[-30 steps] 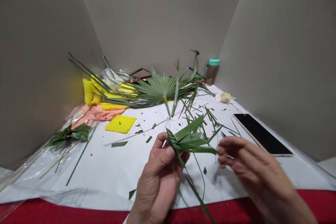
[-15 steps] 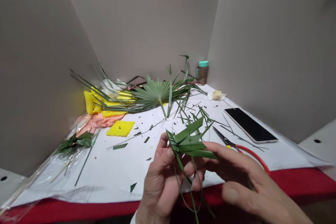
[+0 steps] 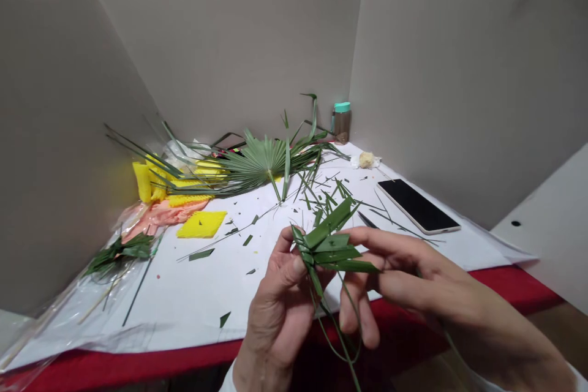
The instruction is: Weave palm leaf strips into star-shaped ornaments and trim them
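A folded and woven green palm-leaf piece (image 3: 328,246) is held over the table's front edge, its wide strip ends fanning out to the right. My left hand (image 3: 280,294) is closed around its left end, thumb in front. Thin leaf strands (image 3: 342,340) loop and hang below it. At the right, my right hand (image 3: 404,275) has its index finger behind the strip ends and its thumb close to the lowest tip, seemingly pinching there; the exact contact is partly hidden. Its lower fingers hang loosely bent. Just behind this hand the dark scissor blades (image 3: 367,220) show.
A fan palm leaf (image 3: 264,159) lies at the back beside yellow foam netting (image 3: 144,182). A phone (image 3: 418,205) lies right, a bottle (image 3: 342,122) stands in the back corner. Leaf scraps (image 3: 201,254) litter the white sheet. A tied leaf bundle (image 3: 122,254) rests left. Grey panels (image 3: 229,43) enclose the table.
My right thumb has risen from well below the strips to the lowest tip. My right hand now covers the scissors' red handles. The view has shifted, so the table appears further left.
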{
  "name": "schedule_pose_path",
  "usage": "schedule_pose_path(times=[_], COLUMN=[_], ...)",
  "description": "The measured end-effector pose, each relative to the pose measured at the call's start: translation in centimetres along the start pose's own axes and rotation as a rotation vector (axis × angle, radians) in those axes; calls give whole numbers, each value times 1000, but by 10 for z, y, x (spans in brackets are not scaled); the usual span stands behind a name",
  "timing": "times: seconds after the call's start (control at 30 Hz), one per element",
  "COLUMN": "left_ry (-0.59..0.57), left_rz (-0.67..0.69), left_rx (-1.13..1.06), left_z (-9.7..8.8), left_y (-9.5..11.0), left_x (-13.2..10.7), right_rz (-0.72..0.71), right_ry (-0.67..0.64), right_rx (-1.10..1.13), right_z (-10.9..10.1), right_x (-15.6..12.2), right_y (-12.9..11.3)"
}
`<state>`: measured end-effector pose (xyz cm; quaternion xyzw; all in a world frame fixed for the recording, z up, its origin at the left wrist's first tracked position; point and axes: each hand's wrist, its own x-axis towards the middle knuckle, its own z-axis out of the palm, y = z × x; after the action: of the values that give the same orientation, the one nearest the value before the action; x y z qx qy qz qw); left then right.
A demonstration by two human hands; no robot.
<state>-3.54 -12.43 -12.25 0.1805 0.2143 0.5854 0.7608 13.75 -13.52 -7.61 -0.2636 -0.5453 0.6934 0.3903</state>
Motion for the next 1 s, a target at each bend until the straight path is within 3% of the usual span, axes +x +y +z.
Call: schedule_pose_path(times=[0.23, 0.37, 0.43, 0.63, 0.73, 0.87, 1.0], left_ry=[35, 23, 36, 124, 161, 244, 245], left_rz=[38, 104, 150, 396, 475, 440, 396], left_rx=[68, 139, 215, 567, 608, 544, 431], left_z=[6, 7, 5, -7, -4, 8, 12], left_y=[5, 5, 4, 2, 5, 6, 7], left_x=[0, 1, 2, 0, -6, -17, -23], right_rz=[-33, -145, -238, -736, -872, -937, -890], right_ry=[62, 233, 301, 443, 496, 544, 513], right_rx=[-148, -449, -651, -1334, -1581, -1787, -1843], right_z=[15, 24, 28, 35, 37, 38, 39], right_x=[6, 10, 12, 13, 12, 13, 17], right_y=[-2, -2, 1, 20, 26, 25, 28])
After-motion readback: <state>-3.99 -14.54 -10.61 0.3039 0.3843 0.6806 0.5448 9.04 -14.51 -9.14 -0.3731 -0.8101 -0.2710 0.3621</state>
